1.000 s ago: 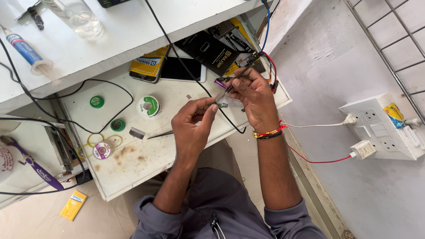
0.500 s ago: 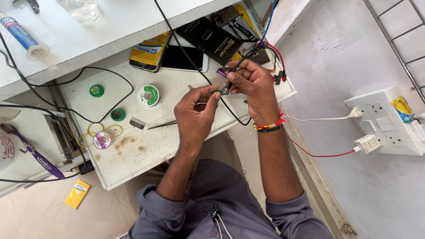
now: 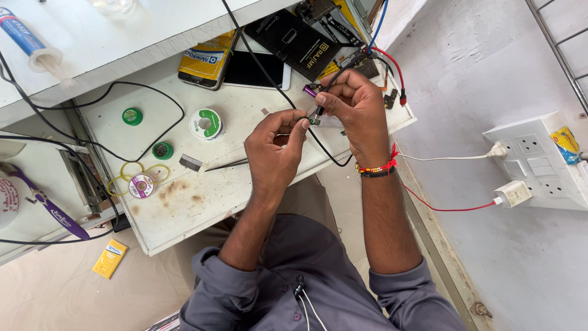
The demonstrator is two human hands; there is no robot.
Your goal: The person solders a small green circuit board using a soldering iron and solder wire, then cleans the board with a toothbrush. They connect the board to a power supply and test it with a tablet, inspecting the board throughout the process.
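Observation:
My left hand (image 3: pixel 274 147) pinches a tiny green circuit part (image 3: pixel 313 121) between thumb and forefinger above the white workbench (image 3: pixel 202 202). My right hand (image 3: pixel 358 107) is shut around a slim soldering tool with a purple end (image 3: pixel 310 91), its tip touching the small part. A black cable (image 3: pixel 318 144) loops from the tool under my hands. Red and yellow threads circle my right wrist.
On the bench lie a solder wire spool (image 3: pixel 206 123), small green reels (image 3: pixel 131 116), tweezers (image 3: pixel 226 163), a dark phone (image 3: pixel 252 68) and a black box (image 3: pixel 298 41). A white socket board (image 3: pixel 539 162) with plugged leads hangs on the right wall. A syringe tube (image 3: pixel 27 40) rests on the upper shelf.
Both hands stay together over the bench, working on the small part. The view has tilted slightly, so the bench sits higher in the frame.

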